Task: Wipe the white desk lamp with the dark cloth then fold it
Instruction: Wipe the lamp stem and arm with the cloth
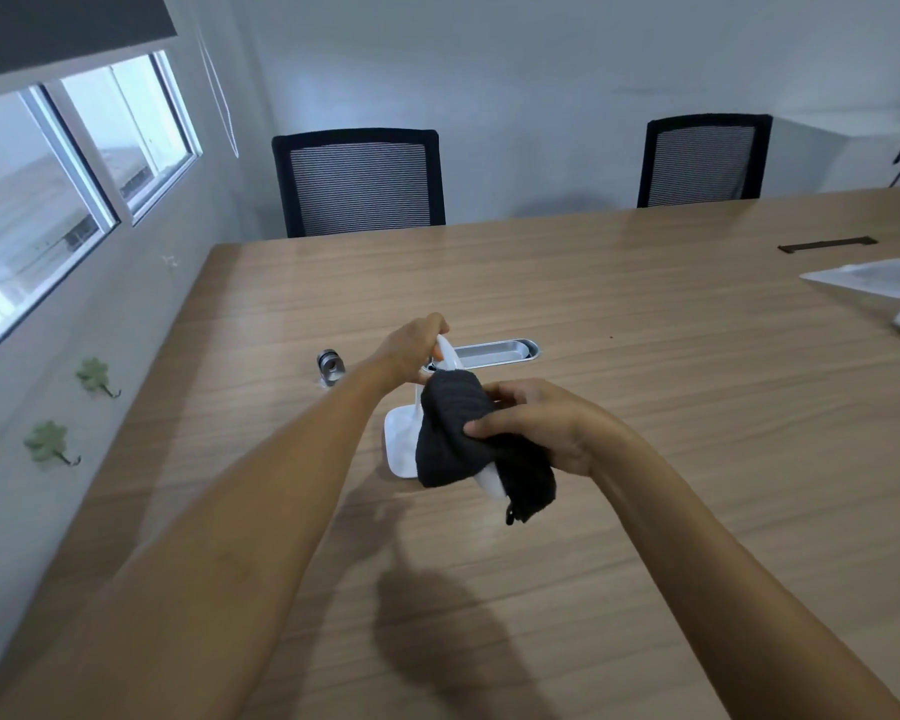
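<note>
White desk lamp stands near table centre: glossy, flat squarish base, thin curved neck. Left hand at 11 o'clock of the base, fingers curled tight around the neck top. Right hand at 3 o'clock, thumb and fingers pinching dark cloth; cloth is soft, knitted-looking, draped over the lamp head. Oval metal tray recessed at 12 o'clock
</note>
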